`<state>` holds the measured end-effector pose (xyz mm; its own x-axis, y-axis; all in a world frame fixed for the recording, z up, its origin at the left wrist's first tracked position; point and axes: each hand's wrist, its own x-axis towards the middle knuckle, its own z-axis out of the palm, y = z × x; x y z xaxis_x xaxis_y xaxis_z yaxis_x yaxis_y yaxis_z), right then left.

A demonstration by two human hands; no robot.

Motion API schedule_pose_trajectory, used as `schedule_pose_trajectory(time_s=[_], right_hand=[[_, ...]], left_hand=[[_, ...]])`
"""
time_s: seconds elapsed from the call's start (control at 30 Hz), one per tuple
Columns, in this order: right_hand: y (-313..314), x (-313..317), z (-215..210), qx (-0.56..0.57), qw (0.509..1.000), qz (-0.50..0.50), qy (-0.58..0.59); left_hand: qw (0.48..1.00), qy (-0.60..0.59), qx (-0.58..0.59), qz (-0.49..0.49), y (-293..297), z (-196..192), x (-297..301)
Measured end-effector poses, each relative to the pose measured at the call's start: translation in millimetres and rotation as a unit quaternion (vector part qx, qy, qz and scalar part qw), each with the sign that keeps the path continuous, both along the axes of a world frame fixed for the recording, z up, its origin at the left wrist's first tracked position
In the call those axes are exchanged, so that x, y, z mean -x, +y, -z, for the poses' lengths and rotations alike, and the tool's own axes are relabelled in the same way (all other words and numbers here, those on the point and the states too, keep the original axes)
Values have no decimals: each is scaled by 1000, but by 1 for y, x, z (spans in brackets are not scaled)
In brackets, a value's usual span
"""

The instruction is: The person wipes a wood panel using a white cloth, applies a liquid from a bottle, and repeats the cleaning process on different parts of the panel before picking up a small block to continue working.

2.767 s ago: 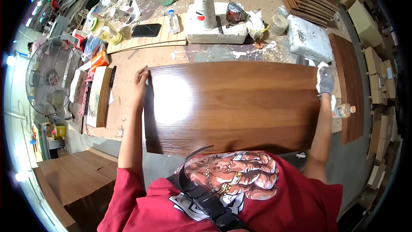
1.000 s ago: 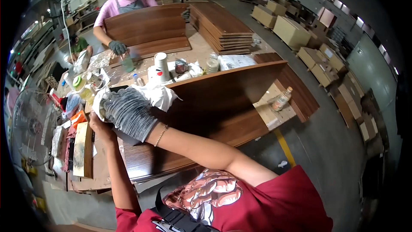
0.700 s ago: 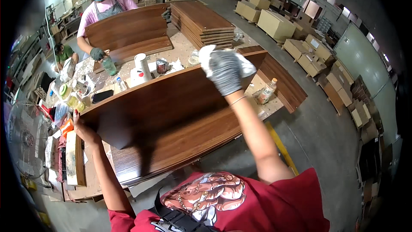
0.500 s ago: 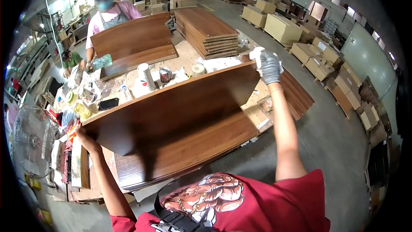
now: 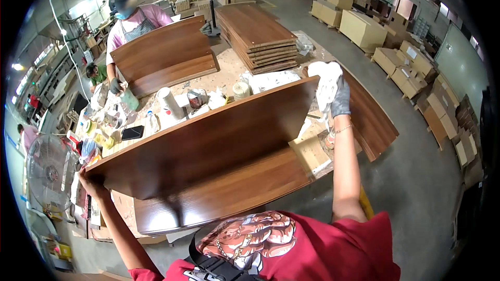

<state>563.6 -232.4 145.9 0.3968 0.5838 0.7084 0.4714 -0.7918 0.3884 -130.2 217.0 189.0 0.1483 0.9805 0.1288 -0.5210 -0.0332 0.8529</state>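
The two hands are well apart; the left hand (image 5: 92, 183), bare, grips the upper left corner of a brown wood-grain board (image 5: 219, 135), while the right hand (image 5: 341, 96), in a grey glove, is closed on a bunched white cloth (image 5: 324, 80) at the board's upper right corner — how firmly the cloth meets the edge I cannot tell. The board stands on its long edge, tilted, its broad face toward the person; beneath it, on the near side, a second board (image 5: 229, 192) lies flat over the surface (image 5: 225, 66); a narrower brown panel (image 5: 370, 114) lies to the right, beyond the right forearm, which partly hides a small bottle (image 5: 330, 139).

Behind the raised board sit a black phone (image 5: 132, 133), a small clear bottle (image 5: 153, 121) and a white cup (image 5: 167, 99); farther back rises a stack of brown boards (image 5: 258, 36); left of the stack, a co-worker (image 5: 135, 23) in a striped apron stands behind another raised panel (image 5: 161, 44), with a green bottle (image 5: 128, 98) near its left end; a round fan (image 5: 49, 171) stands at far left — pale cartons (image 5: 362, 28) fill the floor at upper right.
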Motion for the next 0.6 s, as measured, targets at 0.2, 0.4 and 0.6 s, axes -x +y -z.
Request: schedule_pose_trajectory(time_s=[0.2,0.4,0.6], right_hand=[[39,61,-79,-517,534,-357,566],[32,15,-40,-617,327,-323,639],[0,-21,-16,-608,404,-382,566]], left_hand=[[990,12,-15,-142,14,20,-2],[974,36,-44,-221,16,20,-10],[973,56,-57,-215,24,23,2]])
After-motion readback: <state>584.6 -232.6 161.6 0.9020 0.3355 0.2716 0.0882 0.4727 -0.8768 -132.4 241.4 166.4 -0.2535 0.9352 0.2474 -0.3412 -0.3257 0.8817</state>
